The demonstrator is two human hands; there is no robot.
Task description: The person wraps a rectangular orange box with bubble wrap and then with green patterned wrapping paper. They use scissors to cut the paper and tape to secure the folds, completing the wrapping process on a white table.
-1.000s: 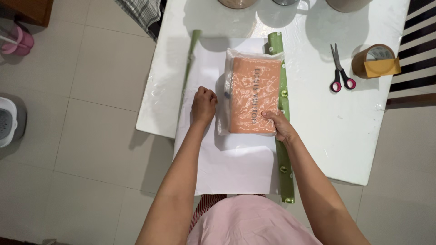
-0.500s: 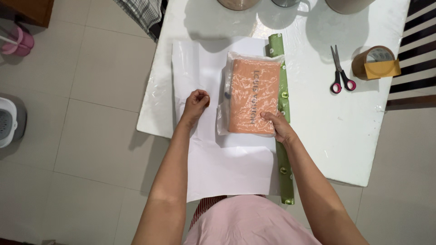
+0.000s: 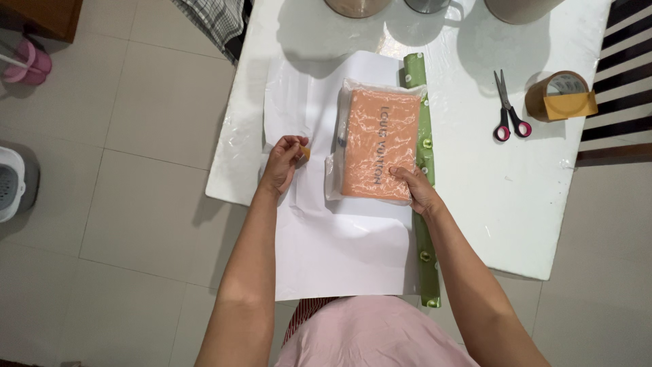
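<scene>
An orange flat box (image 3: 380, 146) in clear plastic lies on a white sheet of wrapping paper (image 3: 339, 238) spread across the white table (image 3: 475, 190). The sheet's green patterned side (image 3: 426, 224) shows as a strip along its right edge. My right hand (image 3: 418, 191) presses the box's near right corner. My left hand (image 3: 282, 163) rests on the paper to the left of the box, with its fingers curled around a small tan piece (image 3: 305, 153).
Red-handled scissors (image 3: 508, 109) and a brown tape roll (image 3: 560, 95) lie on the table's right side. Metal pots (image 3: 356, 5) stand along the far edge. A checked cloth (image 3: 217, 17) hangs at the far left corner. A white bin (image 3: 13, 183) is on the tiled floor.
The rolled left edge of the paper has flattened out. My left hand moved left off the box's side and curled its fingers. My right hand stayed on the box.
</scene>
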